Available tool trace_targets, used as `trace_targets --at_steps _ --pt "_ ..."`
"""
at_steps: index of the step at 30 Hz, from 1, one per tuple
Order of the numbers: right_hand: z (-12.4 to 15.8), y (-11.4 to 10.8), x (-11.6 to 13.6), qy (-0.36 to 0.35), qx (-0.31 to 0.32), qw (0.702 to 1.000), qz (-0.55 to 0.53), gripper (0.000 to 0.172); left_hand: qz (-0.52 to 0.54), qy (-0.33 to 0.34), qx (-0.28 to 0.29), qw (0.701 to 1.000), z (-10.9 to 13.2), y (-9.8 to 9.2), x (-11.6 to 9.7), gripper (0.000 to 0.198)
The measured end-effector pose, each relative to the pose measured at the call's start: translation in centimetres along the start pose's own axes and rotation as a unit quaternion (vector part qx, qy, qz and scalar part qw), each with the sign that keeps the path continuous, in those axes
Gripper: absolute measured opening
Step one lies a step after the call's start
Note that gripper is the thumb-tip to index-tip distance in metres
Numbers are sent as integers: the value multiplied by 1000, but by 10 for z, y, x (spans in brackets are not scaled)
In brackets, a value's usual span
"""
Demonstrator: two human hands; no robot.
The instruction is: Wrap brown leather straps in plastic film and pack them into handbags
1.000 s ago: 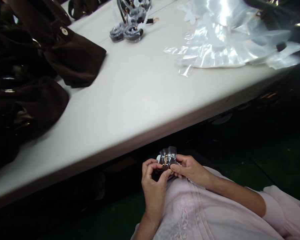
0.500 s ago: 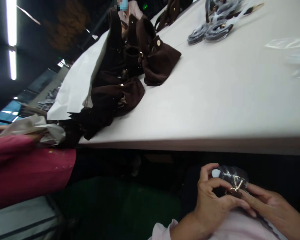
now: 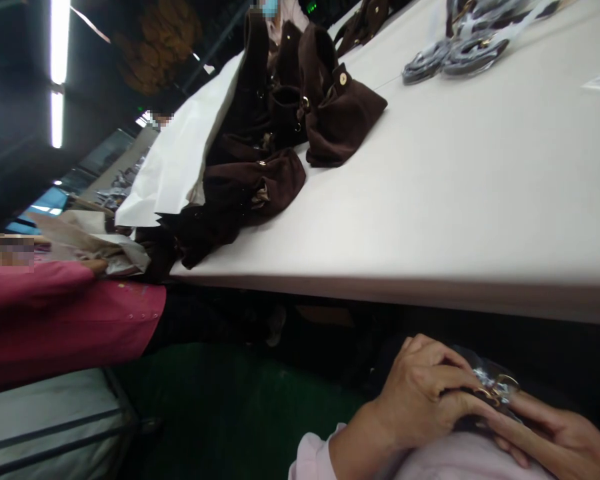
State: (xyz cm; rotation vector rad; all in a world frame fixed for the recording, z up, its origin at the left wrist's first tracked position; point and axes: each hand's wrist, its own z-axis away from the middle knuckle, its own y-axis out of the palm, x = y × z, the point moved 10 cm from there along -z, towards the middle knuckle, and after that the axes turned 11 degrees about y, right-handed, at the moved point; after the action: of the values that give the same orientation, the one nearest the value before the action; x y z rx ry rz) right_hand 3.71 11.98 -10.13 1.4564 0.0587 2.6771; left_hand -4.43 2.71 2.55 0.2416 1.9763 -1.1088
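Note:
Low at the right, close to my lap, my left hand (image 3: 420, 393) has its fingers curled over a dark strap with gold-coloured metal rings or clasps (image 3: 497, 390), partly wrapped in clear plastic. From the other side my right hand (image 3: 545, 423) grips the same strap, with thumb and fingers near the gold hardware. Much of the strap lies hidden under the fingers, so its full shape does not show.
A white table (image 3: 470, 200) stretches ahead, its front edge just beyond my hands. Dark brown bags (image 3: 345, 123) are heaped on its left, beside white sheets (image 3: 180, 140). Plastic-wrapped straps (image 3: 475, 57) lie at the back. A co-worker in a pink top (image 3: 80, 320) stands left.
My view has shifted, so the table and bags appear further right. My left hand has rolled over the strap; its fingers now cover the plastic end and white round spot that showed before.

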Motion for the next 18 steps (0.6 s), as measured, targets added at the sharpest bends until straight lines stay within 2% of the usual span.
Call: trace_targets --at_steps 2,3,5,7,10,12,18 --pt "10 12 26 8 35 999 19 26 22 19 -10 1000 -3 -4 -5 14" --pt "14 16 38 10 45 999 12 28 42 15 -22 999 -3 -6 -6 14" --pt "20 23 54 -2 61 998 -25 28 110 -37 -46 992 0 -4 4 11" --pt "19 23 54 5 65 995 -80 26 163 -124 -78 976 8 4 24 12" --pt "18 21 42 18 80 986 -144 26 145 -220 -137 955 24 10 49 51" --pt "19 19 39 14 87 983 -160 27 141 -252 -161 944 32 14 54 61" --pt "20 15 43 7 71 979 -188 32 181 -278 -174 927 35 22 50 62"
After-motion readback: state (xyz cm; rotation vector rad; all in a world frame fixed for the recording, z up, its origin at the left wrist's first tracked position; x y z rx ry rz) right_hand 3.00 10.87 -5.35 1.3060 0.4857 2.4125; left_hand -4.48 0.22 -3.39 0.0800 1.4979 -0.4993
